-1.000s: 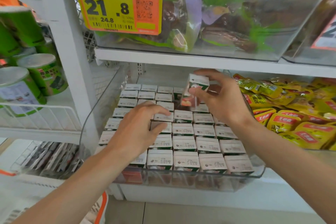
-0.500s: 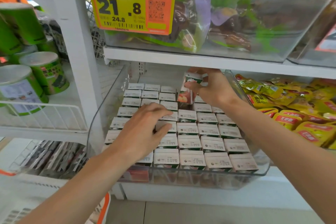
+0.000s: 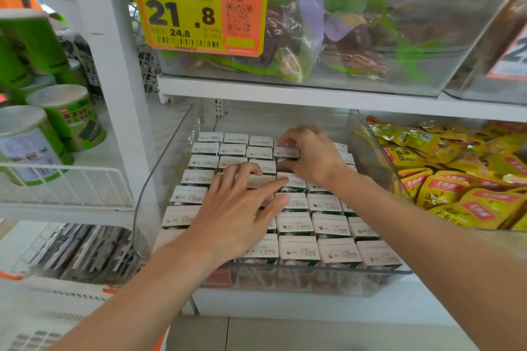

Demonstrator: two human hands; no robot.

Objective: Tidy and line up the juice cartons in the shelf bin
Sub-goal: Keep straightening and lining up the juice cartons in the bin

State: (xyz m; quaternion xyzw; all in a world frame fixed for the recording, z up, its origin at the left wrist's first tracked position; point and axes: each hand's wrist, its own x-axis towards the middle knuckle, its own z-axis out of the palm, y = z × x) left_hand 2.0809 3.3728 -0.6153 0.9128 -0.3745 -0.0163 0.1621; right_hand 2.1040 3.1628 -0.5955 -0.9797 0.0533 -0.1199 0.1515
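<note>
pinching a carton [image 3: 286, 152], the right hand [image 3: 312, 155] holds it upright, top up.

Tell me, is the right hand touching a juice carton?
Touching. The head view shows the right hand pinching one juice carton by its top.

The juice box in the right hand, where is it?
In the head view, the juice box sits near the back of the clear bin, slightly right of middle, pinched by the right hand, behind the left hand.
</note>
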